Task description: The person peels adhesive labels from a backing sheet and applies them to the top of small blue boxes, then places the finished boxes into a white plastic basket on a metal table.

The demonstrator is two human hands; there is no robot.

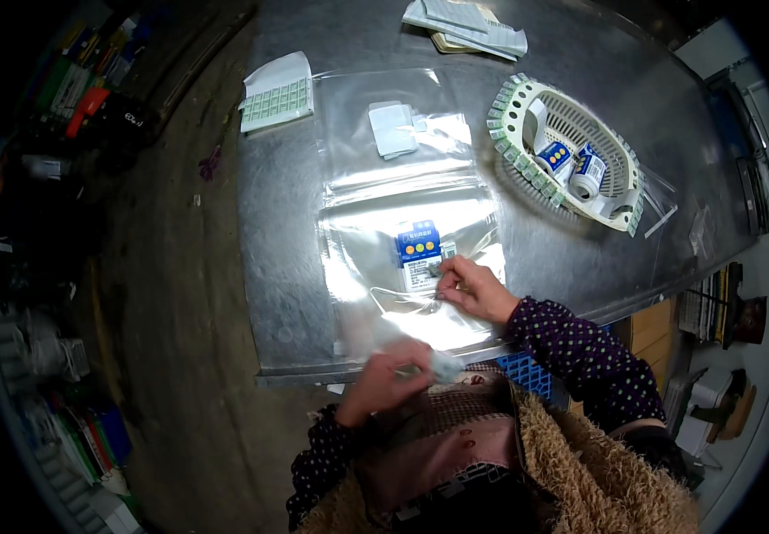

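Note:
A clear plastic bag [353, 254] lies flat and glossy before me on the metal table. On it or inside it is a blue-and-white printed label [418, 245]; I cannot tell which. My right hand [482, 292] rests at the label's lower right corner, thumb and fingers pinched together. Beside its fingertips is a small greenish sticker [449, 251]; what the pinch holds is too small to make out. Over the table's near edge, my left hand [389, 378] is blurred, its fingers closed around a pale greenish-white piece [446, 366] that I cannot identify.
Beyond lies another clear bag [340, 125] with white cards [393, 129] on it. To the right, a white plastic basket [527, 147] holds blue-and-white rolls or cans [588, 171]; small green stickers line its rim. A sticker sheet [278, 96] and papers [469, 27] lie farther off.

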